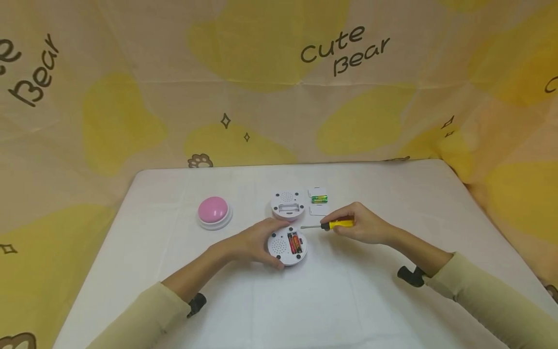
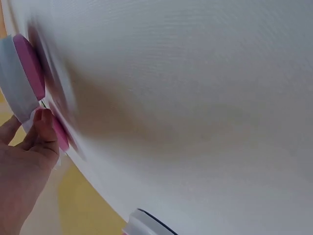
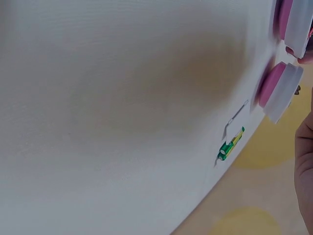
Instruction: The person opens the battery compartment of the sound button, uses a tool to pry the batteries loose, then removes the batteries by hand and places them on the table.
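Holding an inverted white push-button (image 1: 279, 248) with the left hand (image 1: 256, 242), spanning the near and far sides of its rim between thumb and fingers. Clamping a yellow-handled screwdriver (image 1: 327, 226) in the right hand (image 1: 365, 225), with fingers curled round the handle. Pointing the blade (image 1: 310, 227) leftward, toward the held push-button's far right edge; not showing for certain any contact there. Exposing two red batteries (image 1: 295, 243) in the underside of the held push-button, and turning its pink dome (image 2: 30, 68) down toward the desk (image 1: 261, 303).

Facing a second inverted push-button (image 1: 286, 197) just beyond the held push-button, with no batteries showing in its open compartment (image 1: 288, 208). Having two green batteries (image 1: 319, 199) lying beyond and to the right of the held push-button, between two white battery covers (image 1: 319, 210). Having an upright pink-domed push-button (image 1: 213, 211) standing well apart, beyond and to the left of the held push-button.

Risking a skid of the blade across the casing or into the red batteries, through too much sideways push. Probably risking a rock of the held push-button too, from the rounded dome beneath and a grip on its left part alone. Risking a scatter of the green batteries, from an outward sweep of the right hand.
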A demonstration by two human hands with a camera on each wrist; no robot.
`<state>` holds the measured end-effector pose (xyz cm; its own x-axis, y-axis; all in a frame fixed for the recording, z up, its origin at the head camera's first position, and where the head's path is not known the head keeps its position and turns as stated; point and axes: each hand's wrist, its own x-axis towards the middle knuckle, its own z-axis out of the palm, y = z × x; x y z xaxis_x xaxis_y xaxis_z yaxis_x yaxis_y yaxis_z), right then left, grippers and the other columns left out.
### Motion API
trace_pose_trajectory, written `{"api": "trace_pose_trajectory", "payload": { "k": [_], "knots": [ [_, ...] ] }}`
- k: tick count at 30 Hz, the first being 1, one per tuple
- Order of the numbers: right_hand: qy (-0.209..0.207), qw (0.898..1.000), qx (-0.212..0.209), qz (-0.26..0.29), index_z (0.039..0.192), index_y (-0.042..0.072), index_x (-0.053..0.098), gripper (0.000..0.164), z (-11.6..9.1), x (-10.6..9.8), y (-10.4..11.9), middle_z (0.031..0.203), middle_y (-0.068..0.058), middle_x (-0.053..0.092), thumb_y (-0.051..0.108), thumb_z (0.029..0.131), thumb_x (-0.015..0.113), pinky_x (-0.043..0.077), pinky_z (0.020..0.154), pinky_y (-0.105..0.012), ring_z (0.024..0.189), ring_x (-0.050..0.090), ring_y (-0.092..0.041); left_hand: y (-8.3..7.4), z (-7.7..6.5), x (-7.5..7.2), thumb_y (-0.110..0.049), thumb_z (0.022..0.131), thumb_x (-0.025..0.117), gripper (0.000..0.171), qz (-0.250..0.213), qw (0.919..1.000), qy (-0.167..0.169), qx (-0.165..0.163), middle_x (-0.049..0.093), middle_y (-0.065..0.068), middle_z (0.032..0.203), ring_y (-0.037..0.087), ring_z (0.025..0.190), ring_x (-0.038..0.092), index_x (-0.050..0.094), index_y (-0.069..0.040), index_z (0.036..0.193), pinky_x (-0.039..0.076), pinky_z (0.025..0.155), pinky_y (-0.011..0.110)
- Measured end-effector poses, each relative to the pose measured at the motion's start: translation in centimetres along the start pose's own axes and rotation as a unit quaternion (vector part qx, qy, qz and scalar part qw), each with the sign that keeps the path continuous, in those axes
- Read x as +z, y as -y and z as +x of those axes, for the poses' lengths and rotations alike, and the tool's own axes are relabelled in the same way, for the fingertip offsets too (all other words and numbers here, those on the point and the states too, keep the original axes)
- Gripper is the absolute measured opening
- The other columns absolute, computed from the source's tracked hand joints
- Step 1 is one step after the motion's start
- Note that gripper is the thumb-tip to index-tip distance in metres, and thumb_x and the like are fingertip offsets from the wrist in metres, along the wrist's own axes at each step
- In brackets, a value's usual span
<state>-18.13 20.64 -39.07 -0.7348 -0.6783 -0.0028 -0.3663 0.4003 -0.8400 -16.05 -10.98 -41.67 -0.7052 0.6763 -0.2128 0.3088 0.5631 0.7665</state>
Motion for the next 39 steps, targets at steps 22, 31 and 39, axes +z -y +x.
{"api": "trace_pose_trajectory", "payload": {
  "k": [22, 31, 39],
  "knots": [
    [0.015, 1.000, -0.004, 0.000, 0.116, -0.004, 0.071, 0.027, 0.06, 0.58, 0.19, 0.111, -0.010, 0.073, -0.004, 0.090, 0.062, 0.051, 0.074, -0.023, 0.087, 0.062, -0.018, -0.74, -0.32, -0.51, -0.020, 0.075, 0.087, 0.094, -0.002, 1.0000, 0.000, 0.001, 0.037, 0.009, 0.155, 0.025, 0.140, 0.035, 0.037, -0.011, 0.154, 0.030, 0.114, 0.046],
    [0.039, 0.999, 0.007, -0.015, 0.114, 0.003, 0.074, 0.025, 0.31, 0.93, 0.59, 0.110, -0.003, 0.073, -0.001, 0.091, 0.063, 0.051, 0.087, -0.026, 0.097, 0.064, -0.018, -0.33, -0.02, 0.28, -0.029, 0.072, 0.090, 0.103, -0.018, 0.9998, 0.003, 0.003, 0.035, 0.008, 0.155, 0.023, 0.137, 0.036, 0.032, -0.011, 0.155, 0.033, 0.111, 0.045],
    [0.043, 0.998, -0.002, -0.035, 0.113, 0.006, 0.075, 0.025, 0.53, 0.91, 0.86, 0.110, -0.003, 0.073, 0.000, 0.091, 0.063, 0.051, 0.083, -0.025, 0.093, 0.063, -0.017, -0.50, -0.02, 0.07, -0.018, 0.072, 0.091, 0.104, -0.022, 0.9997, 0.002, 0.008, 0.037, 0.007, 0.154, 0.021, 0.133, 0.040, 0.030, -0.016, 0.157, 0.034, 0.111, 0.043]
  ]
}}
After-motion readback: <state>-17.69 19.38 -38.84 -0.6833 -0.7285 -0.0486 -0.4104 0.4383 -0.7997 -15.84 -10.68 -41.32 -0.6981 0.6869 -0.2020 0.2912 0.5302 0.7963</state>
